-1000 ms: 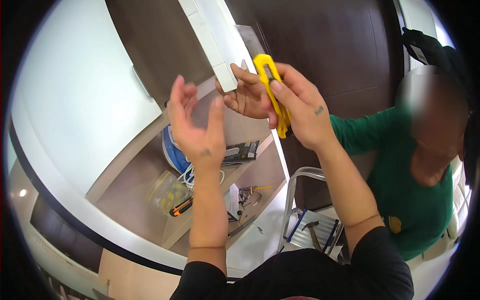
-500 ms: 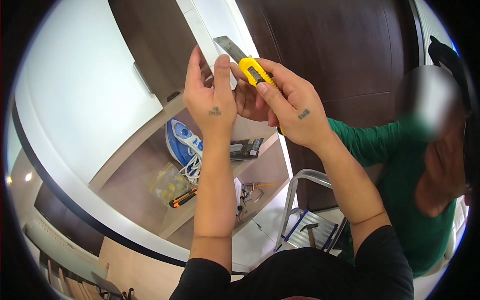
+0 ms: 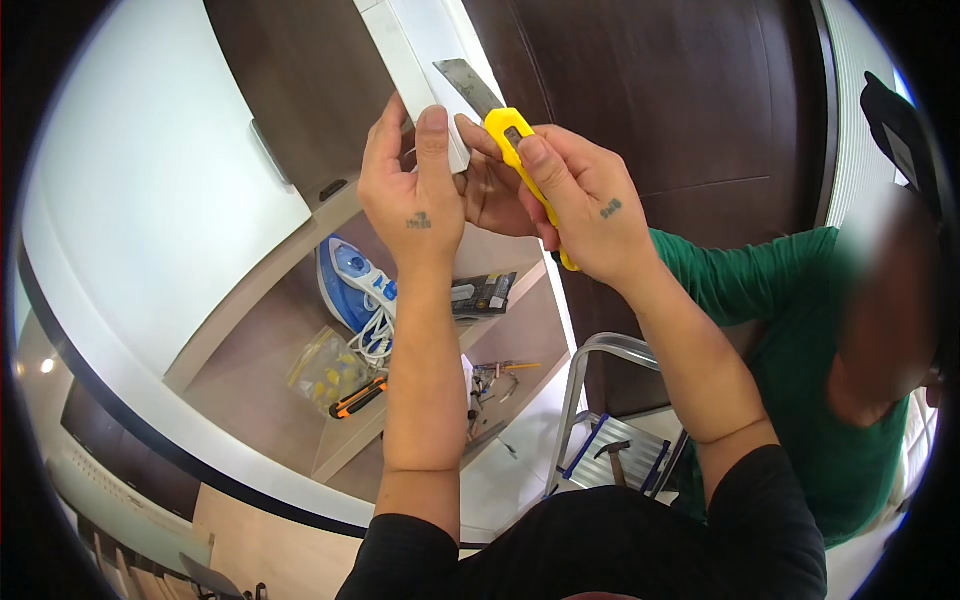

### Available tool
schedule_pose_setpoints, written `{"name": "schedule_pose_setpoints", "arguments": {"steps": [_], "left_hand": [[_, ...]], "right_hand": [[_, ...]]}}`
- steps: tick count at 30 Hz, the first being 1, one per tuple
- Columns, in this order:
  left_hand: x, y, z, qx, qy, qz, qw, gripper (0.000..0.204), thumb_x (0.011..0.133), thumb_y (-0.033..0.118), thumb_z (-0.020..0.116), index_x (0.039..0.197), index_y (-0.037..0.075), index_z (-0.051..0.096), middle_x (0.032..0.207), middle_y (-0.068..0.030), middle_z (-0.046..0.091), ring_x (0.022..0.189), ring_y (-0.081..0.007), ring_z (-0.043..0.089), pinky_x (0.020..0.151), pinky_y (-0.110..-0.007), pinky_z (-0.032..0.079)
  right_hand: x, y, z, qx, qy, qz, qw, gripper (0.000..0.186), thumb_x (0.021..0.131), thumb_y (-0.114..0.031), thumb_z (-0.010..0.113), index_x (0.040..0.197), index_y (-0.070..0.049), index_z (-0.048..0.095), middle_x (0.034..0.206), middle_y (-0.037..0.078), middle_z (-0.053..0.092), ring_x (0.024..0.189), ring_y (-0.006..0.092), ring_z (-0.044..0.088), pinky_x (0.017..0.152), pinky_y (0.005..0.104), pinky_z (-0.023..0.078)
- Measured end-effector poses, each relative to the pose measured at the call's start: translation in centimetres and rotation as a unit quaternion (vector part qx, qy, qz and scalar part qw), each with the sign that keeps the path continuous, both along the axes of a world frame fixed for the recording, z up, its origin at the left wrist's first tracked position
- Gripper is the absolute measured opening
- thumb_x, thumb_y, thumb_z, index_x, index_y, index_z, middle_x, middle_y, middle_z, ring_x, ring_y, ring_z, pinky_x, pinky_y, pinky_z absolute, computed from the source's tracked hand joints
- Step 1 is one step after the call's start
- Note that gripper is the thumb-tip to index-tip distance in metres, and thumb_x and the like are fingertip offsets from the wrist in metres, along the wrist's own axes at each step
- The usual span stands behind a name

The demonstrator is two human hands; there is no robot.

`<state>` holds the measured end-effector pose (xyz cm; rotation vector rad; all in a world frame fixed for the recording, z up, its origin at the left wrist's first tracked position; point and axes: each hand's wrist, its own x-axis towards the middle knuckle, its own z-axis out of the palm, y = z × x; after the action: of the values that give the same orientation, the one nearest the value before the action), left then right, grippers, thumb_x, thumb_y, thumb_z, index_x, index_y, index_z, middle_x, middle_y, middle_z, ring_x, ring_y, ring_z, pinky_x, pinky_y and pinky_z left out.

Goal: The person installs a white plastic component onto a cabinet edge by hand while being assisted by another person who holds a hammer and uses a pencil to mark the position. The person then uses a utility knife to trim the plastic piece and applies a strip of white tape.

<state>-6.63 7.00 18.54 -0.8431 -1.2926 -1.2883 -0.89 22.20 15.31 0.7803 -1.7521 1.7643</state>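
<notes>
2 bare forearms [image 3: 425, 370] raised, left hand [image 3: 410, 195] with thumb [image 3: 433, 140] upright; right hand [image 3: 597, 205] curled, thumb [image 3: 545, 165] extended

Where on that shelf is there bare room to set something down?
Mostly the beige shelf between the white door and the clear bag. Further right it's crowded: the blue iron, its cord, the orange cutter and the black packet. Higher up, the left hand, the right hand with the yellow knife, and a co-worker's hand crowd the white strip.
</notes>
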Motion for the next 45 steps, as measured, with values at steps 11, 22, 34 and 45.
{"name": "schedule_pose_setpoints", "arguments": {"steps": [11, 22, 34, 45], "left_hand": [[-0.8, -1.0, -0.8, -0.025, -0.014, 0.006, 1.0, 0.047, 0.102, 0.031, 0.07, 0.127, -0.007, 0.066, 0.113, -0.0147, 0.071, 0.098, -0.0194, 0.071, 0.086, -0.032, 0.056], [-1.5, -1.2, -0.8, -0.04, 0.005, -0.022, 0.999, 0.047, 0.102, 0.03, 0.07, 0.129, -0.009, 0.064, 0.115, -0.0147, 0.07, 0.097, -0.0182, 0.071, 0.085, -0.031, 0.055], [-1.3, -1.2, -0.8, -0.039, 0.006, -0.022, 0.999, 0.044, 0.102, 0.03, 0.069, 0.129, -0.005, 0.066, 0.115, -0.0133, 0.07, 0.097, -0.0171, 0.07, 0.085, -0.03, 0.055], [-0.5, -1.9, -0.8, -0.118, 0.054, 0.024, 0.991, 0.043, 0.096, 0.018, 0.071, 0.134, -0.002, 0.064, 0.127, -0.0183, 0.067, 0.11, -0.0294, 0.067, 0.094, -0.038, 0.052]], "right_hand": [[-0.2, -1.2, 0.1, -0.056, 0.045, 0.049, 0.996, 0.045, 0.109, -0.018, 0.05, 0.151, -0.002, 0.049, 0.08, 0.002, 0.058, 0.055, 0.0051, 0.05, 0.053, 0.0199, 0.042], [0.3, -0.6, 2.2, 0.051, 0.077, -0.015, 0.996, 0.053, 0.107, -0.011, 0.047, 0.159, -0.006, 0.042, 0.08, -0.001, 0.057, 0.055, 0.0024, 0.048, 0.054, 0.0175, 0.042], [0.5, -0.1, 2.3, 0.08, 0.071, -0.037, 0.994, 0.052, 0.104, -0.01, 0.049, 0.157, -0.009, 0.047, 0.076, -0.002, 0.056, 0.054, 0.0017, 0.048, 0.052, 0.0178, 0.042], [0.7, 1.7, 3.5, 0.174, 0.109, -0.099, 0.974, 0.051, 0.101, -0.008, 0.052, 0.152, -0.008, 0.053, 0.085, 0.004, 0.065, 0.065, 0.0068, 0.056, 0.06, 0.0229, 0.048]]}}
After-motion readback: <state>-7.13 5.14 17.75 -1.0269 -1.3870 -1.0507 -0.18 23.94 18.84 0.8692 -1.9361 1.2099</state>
